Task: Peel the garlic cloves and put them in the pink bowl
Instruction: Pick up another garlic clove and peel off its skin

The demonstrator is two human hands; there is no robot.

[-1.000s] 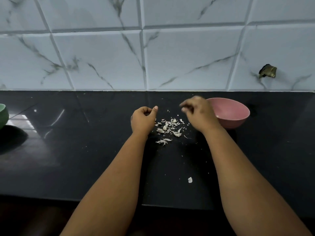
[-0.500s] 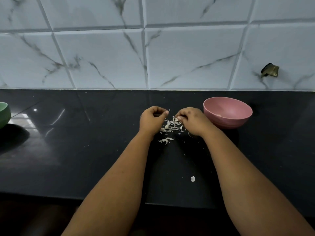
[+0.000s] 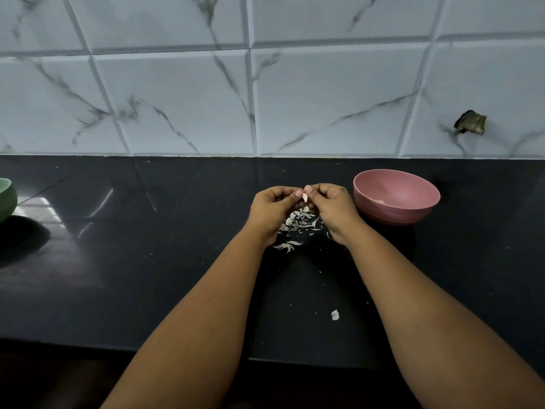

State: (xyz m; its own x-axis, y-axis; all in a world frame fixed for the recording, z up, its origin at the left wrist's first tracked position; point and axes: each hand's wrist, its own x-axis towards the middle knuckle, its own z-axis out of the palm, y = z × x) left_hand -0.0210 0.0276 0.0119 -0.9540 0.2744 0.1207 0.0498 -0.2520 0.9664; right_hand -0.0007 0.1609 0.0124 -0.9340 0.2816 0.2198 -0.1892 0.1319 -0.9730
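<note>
You are on the peeling step: your left hand (image 3: pixel 272 206) and right hand (image 3: pixel 330 205) both pinch one garlic clove (image 3: pixel 305 197) between them, so next pull its skin off, then drop it in the pink bowl (image 3: pixel 396 197) just beside your right hand.

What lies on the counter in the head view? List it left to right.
green bowl → left hand → garlic clove → right hand → pink bowl
</note>
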